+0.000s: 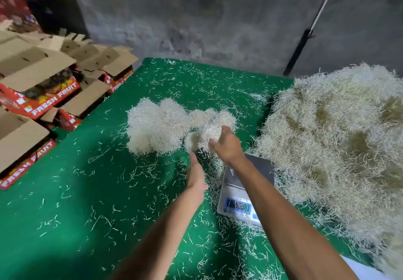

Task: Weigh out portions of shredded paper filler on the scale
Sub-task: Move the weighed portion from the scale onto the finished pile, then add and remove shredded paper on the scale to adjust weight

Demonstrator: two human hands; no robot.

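A small digital scale [242, 194] with a grey platform and lit blue display sits on the green cloth [87, 192], its platform bare. A big heap of shredded paper filler [340, 144] lies to its right. Weighed portions [157, 125] lie in pale clumps at the cloth's middle. My right hand [226, 146] grips a clump of filler [200, 138] at the near edge of those portions, beyond the scale. With its fingers straight, my left hand [196, 177] lies just below that clump and holds nothing.
Open cardboard "FRESH FRUIT" boxes [43, 87] are stacked along the left side. Loose paper strands are scattered all over the cloth. A grey wall stands behind, with a dark-handled pole [298, 50] leaning at the back right.
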